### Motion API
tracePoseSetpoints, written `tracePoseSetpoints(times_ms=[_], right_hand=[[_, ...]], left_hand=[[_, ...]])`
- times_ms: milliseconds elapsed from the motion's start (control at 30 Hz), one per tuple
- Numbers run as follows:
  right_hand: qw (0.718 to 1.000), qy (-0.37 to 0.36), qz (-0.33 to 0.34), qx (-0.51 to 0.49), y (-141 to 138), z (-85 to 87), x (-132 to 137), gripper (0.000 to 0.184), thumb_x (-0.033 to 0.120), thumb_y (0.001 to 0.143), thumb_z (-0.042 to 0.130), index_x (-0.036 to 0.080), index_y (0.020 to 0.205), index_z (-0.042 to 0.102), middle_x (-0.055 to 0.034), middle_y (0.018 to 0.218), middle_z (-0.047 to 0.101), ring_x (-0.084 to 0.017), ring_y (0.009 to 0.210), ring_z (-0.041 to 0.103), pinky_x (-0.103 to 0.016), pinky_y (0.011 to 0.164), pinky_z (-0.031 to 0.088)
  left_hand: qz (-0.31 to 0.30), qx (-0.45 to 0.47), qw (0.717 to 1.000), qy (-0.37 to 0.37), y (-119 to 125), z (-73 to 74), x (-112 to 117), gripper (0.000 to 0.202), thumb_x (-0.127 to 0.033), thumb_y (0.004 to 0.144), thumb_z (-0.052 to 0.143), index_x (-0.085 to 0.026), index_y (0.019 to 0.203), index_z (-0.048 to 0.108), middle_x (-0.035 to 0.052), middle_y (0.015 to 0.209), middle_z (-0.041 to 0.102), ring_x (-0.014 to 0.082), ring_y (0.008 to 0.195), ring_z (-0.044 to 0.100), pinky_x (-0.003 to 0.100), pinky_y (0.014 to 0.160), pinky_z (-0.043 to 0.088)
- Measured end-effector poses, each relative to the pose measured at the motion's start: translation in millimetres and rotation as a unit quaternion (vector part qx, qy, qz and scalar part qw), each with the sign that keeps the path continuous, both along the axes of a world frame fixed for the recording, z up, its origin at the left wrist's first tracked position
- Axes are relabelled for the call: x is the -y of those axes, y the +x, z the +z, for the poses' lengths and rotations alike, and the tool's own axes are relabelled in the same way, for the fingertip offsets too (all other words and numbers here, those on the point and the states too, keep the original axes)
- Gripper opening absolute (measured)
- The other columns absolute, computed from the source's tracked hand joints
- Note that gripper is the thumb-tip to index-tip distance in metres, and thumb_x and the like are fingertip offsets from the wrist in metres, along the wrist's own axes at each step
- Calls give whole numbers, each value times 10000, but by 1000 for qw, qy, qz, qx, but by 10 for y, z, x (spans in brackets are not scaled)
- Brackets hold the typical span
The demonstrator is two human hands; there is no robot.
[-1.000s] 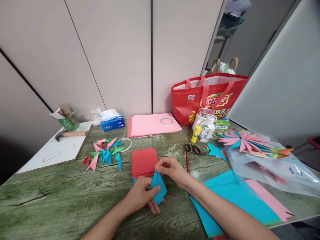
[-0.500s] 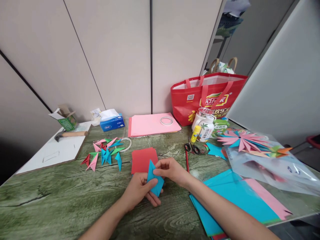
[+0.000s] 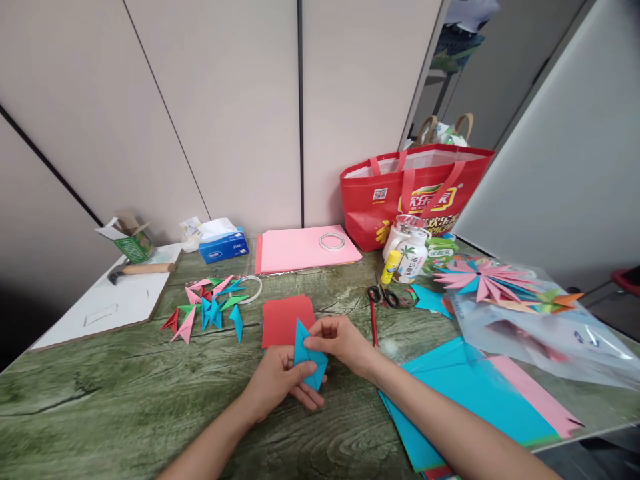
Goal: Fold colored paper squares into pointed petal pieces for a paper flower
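Observation:
A piece of blue folded paper (image 3: pixel 316 377), shaped like a kite with a sharp upper tip, is held above the table between both hands. My left hand (image 3: pixel 285 379) supports it from below, its thumb pressed on the front and its fingers behind. With thumb and fingertips, my right hand (image 3: pixel 336 339) pinches the upper right edge. Just behind the hands lies a stack of red paper squares (image 3: pixel 287 321). Folded paper pieces (image 3: pixel 213 312) in blue, pink, green and red form a loose group to the left.
Scissors (image 3: pixel 383 295), a glue stick (image 3: pixel 391 267) and a red pencil (image 3: pixel 373 325) lie or stand beyond my right hand. Blue paper sheets (image 3: pixel 450 387) are under my right forearm. A red bag (image 3: pixel 367 207), tissue box (image 3: pixel 224 245) and hammer (image 3: pixel 143 269) sit farther back.
Both hands keep their grip on the blue folded paper, which has barely shifted. The view has moved very slightly.

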State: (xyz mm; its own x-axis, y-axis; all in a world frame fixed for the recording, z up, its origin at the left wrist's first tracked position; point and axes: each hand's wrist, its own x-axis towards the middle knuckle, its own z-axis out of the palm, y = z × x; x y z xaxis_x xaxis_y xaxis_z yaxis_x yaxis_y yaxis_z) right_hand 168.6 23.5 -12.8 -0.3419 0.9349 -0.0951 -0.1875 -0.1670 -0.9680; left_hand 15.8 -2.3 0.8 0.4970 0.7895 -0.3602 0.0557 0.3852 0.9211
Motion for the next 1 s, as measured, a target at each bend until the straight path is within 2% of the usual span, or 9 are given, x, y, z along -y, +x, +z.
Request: tracePoseSetpoints(times_ms=[400,600,667,733,833,1000], right_hand=[[999,8,-41,15,-44,1,27,261,319,517,758,129,631,621,19,578,613,-77,488,495,-216,503,376],[998,25,-46,33,-58,-3,35,314,376,502,758,139,628,596,17,583,592,-92,504,489,-227,510,374],[998,43,-28,45,-57,-8,26,327,428,551,721,144,633,579,26,568,557,-86,496,457,-221,497,353],[992,84,-23,87,-61,-19,21,357,487,664,614,151,578,527,44,512,463,-73,464,380,-211,458,294],[961,175,-70,203,-85,-35,43,449,489,806,425,171,491,389,50,481,324,-75,457,279,-223,438,216],[886,271,-136,350,-140,-38,127,407,401,870,338,179,531,376,31,511,362,-92,478,306,-239,471,217]], left_hand=[[0,15,1000,-2,-10,-43,-4,349,-416,667,646,-79,750,602,116,715,700,200,525,668,270,471,522],[-7,18,1000,23,-27,-67,-7,359,-418,690,627,-64,751,618,125,688,700,195,507,664,248,444,516],[-4,18,999,26,-27,-68,-2,353,-414,691,628,-65,744,614,128,680,701,195,498,663,240,432,511],[1,17,999,30,-19,-71,10,343,-412,691,629,-73,736,601,124,674,701,195,488,661,242,422,508],[-5,19,999,42,10,-81,42,337,-414,696,623,-81,738,585,117,674,697,198,482,659,252,418,510],[-20,29,998,44,61,-101,98,332,-414,697,620,-87,728,577,93,645,679,195,486,660,240,419,507]])
